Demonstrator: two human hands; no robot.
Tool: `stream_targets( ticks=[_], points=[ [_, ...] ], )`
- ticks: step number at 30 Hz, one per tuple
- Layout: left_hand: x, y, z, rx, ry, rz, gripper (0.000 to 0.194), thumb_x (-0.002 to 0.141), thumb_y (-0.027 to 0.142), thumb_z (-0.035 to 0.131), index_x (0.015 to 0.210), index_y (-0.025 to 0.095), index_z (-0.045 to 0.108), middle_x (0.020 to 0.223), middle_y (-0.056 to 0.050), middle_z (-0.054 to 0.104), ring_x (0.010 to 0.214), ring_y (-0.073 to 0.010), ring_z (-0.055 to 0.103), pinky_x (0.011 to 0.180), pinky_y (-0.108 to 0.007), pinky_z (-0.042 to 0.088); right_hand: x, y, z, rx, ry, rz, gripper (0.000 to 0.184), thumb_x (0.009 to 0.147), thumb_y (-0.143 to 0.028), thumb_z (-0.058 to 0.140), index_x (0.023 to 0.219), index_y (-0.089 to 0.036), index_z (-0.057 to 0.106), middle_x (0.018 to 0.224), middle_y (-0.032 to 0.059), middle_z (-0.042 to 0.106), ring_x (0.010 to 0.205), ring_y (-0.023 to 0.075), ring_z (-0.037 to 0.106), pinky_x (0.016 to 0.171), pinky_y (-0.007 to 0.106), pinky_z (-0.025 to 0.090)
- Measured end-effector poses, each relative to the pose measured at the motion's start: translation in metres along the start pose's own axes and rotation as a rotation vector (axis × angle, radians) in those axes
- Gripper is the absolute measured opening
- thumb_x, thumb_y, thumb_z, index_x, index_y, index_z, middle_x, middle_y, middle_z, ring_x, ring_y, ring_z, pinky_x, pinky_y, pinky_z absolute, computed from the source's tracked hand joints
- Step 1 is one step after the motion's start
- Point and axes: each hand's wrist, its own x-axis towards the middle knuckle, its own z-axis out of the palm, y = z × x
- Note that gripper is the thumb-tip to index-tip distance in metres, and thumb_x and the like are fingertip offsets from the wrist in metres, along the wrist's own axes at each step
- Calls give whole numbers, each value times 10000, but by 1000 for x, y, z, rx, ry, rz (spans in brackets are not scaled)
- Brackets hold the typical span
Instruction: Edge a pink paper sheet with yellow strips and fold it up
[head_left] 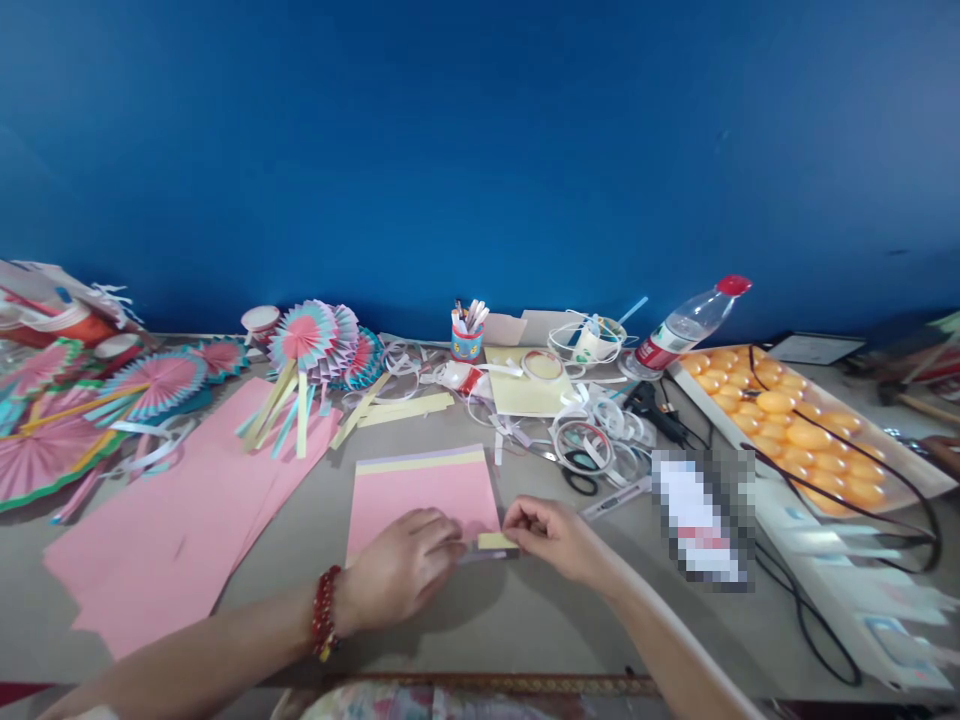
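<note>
At the lower centre of the frame, a pink sheet [420, 495] lies flat on a grey table [555, 640], with yellow and lilac bands along its far edge. At its near right corner is a narrow yellow strip [496, 541], with a lilac edge just below it. The right hand [551, 535] pinches the right end of this strip between thumb and fingers. The left hand [397, 568] lies palm down over the sheet's near edge, fingers bent towards the strip; whether it grasps the paper underneath cannot be told. A red beaded bracelet [324, 612] circles the left wrist.

Right of the sheet are black-handled scissors [580, 478], a utility knife [619, 497] and rolls of tape [583, 447]. Beyond it lie a pale yellow sheet [517, 402] and a blue-and-red cup [466, 346] of pens. Larger pink sheets [180, 530] spread across the lower left, below pleated paper fans [304, 335]. Towards the right stand a red-capped bottle [679, 328], a black glue gun [654, 412] and a shallow box [919, 472] of orange balls [810, 435]. A blue wall [480, 150] fills the top.
</note>
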Motion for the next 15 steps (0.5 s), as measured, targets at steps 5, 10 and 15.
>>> stream_targets(
  ticks=[5,10,15],
  points=[
    [-10,2,21,79,-21,16,241,962,122,468,1165,143,596,1136,-101,644,1015,-238,575,910,-389,491,6,-5,5,37,-49,28,120,820,-299,637,771,-193,663,670,-31,624,634,128,549,576,197,373],
    [-10,-1,27,118,-63,12,230,962,125,477,1158,142,597,1130,-99,637,1006,-234,563,920,-394,479,10,2,10,-43,-11,30,92,803,-262,641,760,-195,688,671,-27,656,655,137,583,607,205,399],
    [-8,0,24,106,-70,-9,231,956,112,471,1148,143,595,1101,-92,633,976,-229,555,914,-385,468,11,10,12,-44,10,32,97,806,-260,634,758,-192,683,659,-25,657,639,136,579,591,208,397]
  ],
)
